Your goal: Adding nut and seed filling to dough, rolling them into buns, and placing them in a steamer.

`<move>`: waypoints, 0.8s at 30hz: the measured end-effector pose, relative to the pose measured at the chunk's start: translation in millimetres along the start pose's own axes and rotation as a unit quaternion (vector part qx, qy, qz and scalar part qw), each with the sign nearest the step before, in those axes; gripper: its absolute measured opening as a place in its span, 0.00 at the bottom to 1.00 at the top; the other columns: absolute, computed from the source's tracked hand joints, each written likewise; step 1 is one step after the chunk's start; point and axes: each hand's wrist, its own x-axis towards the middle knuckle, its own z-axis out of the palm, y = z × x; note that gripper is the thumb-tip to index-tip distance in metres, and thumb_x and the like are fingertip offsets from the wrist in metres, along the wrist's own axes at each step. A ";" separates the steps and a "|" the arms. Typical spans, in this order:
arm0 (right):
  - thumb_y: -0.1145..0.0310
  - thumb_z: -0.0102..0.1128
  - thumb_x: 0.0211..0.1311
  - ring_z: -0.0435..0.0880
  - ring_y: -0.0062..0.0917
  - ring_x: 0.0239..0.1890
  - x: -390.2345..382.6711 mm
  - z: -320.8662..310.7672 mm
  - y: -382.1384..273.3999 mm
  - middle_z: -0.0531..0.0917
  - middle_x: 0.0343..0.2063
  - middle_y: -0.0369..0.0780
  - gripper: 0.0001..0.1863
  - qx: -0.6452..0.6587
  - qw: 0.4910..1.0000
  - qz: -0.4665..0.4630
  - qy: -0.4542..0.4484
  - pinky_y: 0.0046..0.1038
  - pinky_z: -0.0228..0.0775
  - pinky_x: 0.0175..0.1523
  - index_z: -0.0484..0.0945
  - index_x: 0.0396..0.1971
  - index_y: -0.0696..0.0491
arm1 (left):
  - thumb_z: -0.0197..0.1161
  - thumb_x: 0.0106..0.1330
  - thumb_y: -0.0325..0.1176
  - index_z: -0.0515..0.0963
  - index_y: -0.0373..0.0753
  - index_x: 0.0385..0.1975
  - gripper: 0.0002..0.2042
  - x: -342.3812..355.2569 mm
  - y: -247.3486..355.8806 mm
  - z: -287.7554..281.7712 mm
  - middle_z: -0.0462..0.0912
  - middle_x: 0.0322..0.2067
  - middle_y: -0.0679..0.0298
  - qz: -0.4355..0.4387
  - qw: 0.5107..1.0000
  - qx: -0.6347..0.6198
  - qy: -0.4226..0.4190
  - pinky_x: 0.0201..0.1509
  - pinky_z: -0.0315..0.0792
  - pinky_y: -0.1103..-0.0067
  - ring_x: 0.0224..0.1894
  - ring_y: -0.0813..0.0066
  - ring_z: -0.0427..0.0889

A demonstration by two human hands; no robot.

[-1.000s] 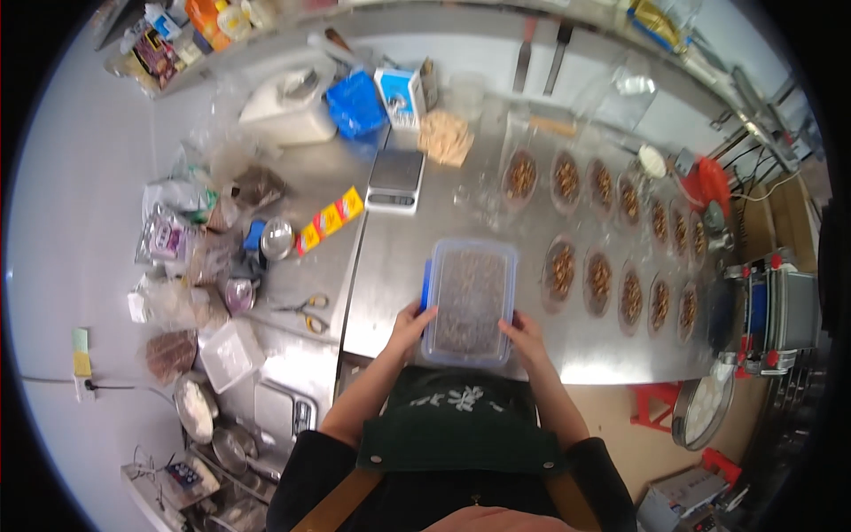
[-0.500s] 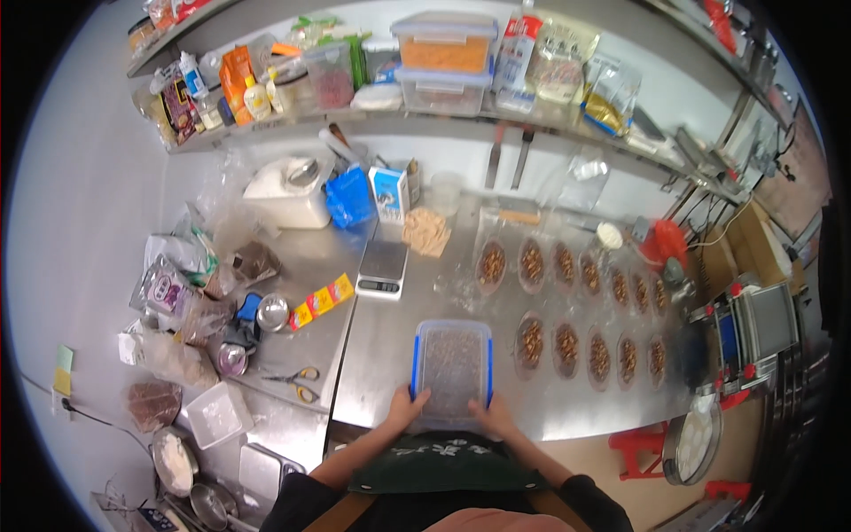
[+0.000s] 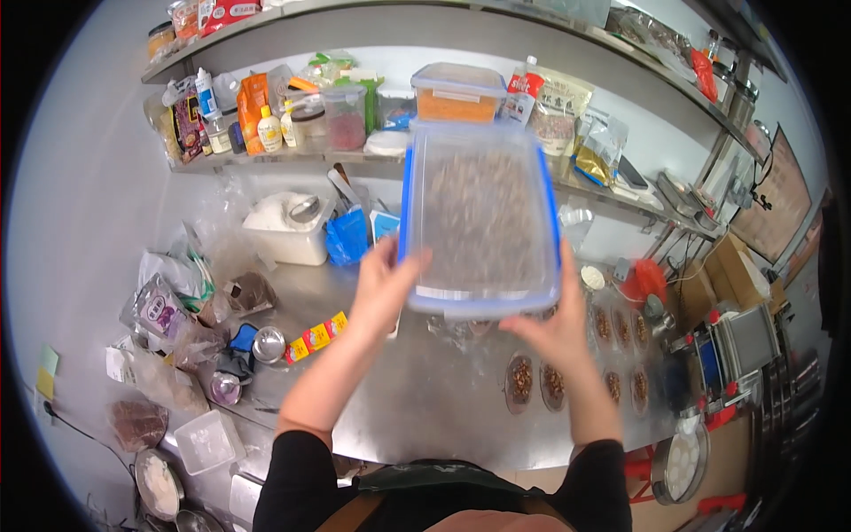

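Note:
A translucent plastic container (image 3: 479,213) with blue side clips and mottled brownish-grey contents is raised high above the steel worktop (image 3: 434,399), partly blurred, hiding some of what stands behind it. My left hand (image 3: 386,275) grips its lower left corner, thumb along the front. My right hand (image 3: 554,306) holds its lower right corner, fingers along the side. Oval pieces topped with chopped brown bits (image 3: 521,379) lie on the worktop behind and below my right arm, on its right half.
A lower wall shelf (image 3: 359,153) holds bottles, bags and an orange-filled container (image 3: 456,102), just behind the raised container; an upper shelf (image 3: 355,22) runs above. Bags, bowls and a white tub (image 3: 279,244) crowd the left. A machine with red knobs (image 3: 749,341) stands at the right.
Both hands have lifted the container from low at the worktop's front edge up and forward toward the shelves. The view has tilted up, showing more of the shelving.

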 end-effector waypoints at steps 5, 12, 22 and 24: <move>0.67 0.76 0.40 0.71 0.35 0.56 135.1 -2.5 2.2 0.68 0.55 0.49 0.50 0.128 0.988 -0.061 0.060 0.32 0.62 0.61 0.54 0.63 0.59 | 0.66 0.57 0.39 0.72 0.23 0.44 0.24 137.7 78.6 17.5 0.79 0.39 0.57 0.047 0.998 -0.011 -0.042 0.43 0.70 0.80 0.37 0.74 0.77; 0.57 0.71 0.49 0.72 0.36 0.55 301.0 29.6 91.8 0.70 0.53 0.54 0.46 0.083 0.988 -0.043 0.119 0.32 0.67 0.56 0.54 0.62 0.63 | 0.59 0.64 0.46 0.69 0.23 0.49 0.28 280.8 73.6 25.8 0.76 0.45 0.49 0.084 0.994 -0.058 -0.035 0.54 0.67 0.77 0.51 0.67 0.74; 0.63 0.64 0.56 0.80 0.29 0.42 258.2 52.5 169.8 0.76 0.46 0.51 0.35 0.054 0.981 0.003 0.185 0.28 0.73 0.45 0.60 0.59 0.63 | 0.57 0.66 0.33 0.75 0.32 0.48 0.15 178.5 13.7 -24.9 0.78 0.46 0.60 0.254 0.955 0.152 0.008 0.54 0.68 0.79 0.50 0.75 0.75; 0.68 0.62 0.57 0.78 0.22 0.35 195.3 40.4 172.6 0.80 0.38 0.42 0.25 0.068 0.989 0.013 0.132 0.23 0.74 0.37 0.68 0.53 0.60 | 0.56 0.65 0.28 0.76 0.33 0.45 0.11 150.4 12.6 -44.4 0.78 0.45 0.61 0.288 0.949 0.120 0.040 0.52 0.69 0.80 0.48 0.76 0.76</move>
